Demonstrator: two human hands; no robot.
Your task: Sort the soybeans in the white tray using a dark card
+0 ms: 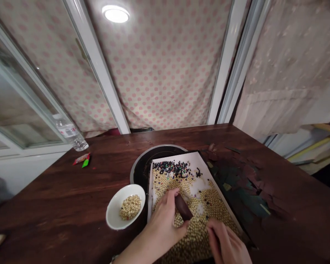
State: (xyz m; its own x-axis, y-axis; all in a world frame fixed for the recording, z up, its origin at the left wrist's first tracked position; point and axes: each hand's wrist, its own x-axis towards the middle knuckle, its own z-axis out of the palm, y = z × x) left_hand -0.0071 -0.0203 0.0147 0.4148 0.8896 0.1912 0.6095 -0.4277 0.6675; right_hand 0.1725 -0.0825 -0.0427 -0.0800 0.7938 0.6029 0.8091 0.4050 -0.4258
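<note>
My left hand (167, 216) grips a dark brown, curved flat piece (183, 208) between thumb and fingers. It holds the piece low over the pale beads (191, 229) in a shallow white-lined tray (196, 160). To its right, my right hand (227, 240) is closed with its fingertips pinched together at the beads; what they hold, if anything, is hidden. Black beads (173, 168), mixed with a few coloured ones, lie at the tray's far end. Some dark ones are scattered among the pale ones.
Left of the tray stands a white bowl (112, 205) partly filled with pale beads. A round black plate (143, 161) with a grey rim lies under the tray. Dark torn scraps (250, 187) spread at right. A water bottle (71, 134) and small wrappers (82, 159) are back left.
</note>
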